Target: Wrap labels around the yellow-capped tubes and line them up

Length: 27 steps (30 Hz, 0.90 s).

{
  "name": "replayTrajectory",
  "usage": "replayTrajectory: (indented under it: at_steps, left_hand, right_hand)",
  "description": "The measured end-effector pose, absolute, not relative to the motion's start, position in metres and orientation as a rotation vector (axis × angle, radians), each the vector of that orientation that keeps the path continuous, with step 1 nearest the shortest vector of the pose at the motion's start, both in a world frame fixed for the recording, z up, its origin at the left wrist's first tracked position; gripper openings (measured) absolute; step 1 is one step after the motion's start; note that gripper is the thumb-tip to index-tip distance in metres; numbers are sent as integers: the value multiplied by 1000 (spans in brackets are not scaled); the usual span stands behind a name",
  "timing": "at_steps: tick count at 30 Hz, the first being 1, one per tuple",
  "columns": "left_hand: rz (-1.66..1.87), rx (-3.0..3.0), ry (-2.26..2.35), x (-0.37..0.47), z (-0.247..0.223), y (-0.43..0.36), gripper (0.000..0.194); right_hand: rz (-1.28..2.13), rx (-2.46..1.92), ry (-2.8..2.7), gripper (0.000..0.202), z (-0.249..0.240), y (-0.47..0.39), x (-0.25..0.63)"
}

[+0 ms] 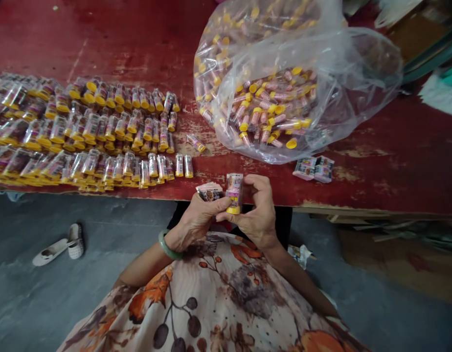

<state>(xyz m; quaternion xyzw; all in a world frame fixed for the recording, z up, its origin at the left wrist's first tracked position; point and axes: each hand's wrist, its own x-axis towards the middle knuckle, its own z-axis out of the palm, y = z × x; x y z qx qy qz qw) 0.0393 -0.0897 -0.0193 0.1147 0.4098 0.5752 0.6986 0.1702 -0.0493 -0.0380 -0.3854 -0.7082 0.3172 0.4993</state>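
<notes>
My left hand (201, 213) is closed round a small stack of printed labels (210, 191), pink-edged with dark pictures. Its thumb also presses on a small clear tube with a yellow cap (234, 188), which stands upright, cap down, with a printed label showing through its side. My right hand (260, 210) grips this tube from the right, fingers at its top and thumb near the cap. Both hands are just in front of the red table's near edge. Ahead of them, an open clear plastic bag (255, 146) holds many yellow-capped tubes with pink contents (264, 110).
Stacked rows of labelled tubes (90, 127) fill the table's left side, and one tube (195, 143) lies apart. Two small stacks of labels (314, 168) rest right of the bag on the red table (376, 181). White shoes (60, 247) are on the floor.
</notes>
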Motion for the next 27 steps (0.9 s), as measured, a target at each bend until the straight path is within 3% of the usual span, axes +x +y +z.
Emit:
replayTrajectory:
  at_steps: [8,14,19,27]
  left_hand:
    - [1287,177,929,46,-14,-89,39]
    - [1251,205,907,46,-13,-86,41]
    - [1261,239,916,46,-15,-90,41]
    - [1253,258,899,49,-18,-96,38]
  right_hand:
    - [1081,-979,-1530,75,-34,-61,172]
    - [634,-872,-1737,33,-31,-65,184]
    - [309,-844,-1769,32,-25,-69,177]
    - [299,-852,-1689,34,-23,-76,170]
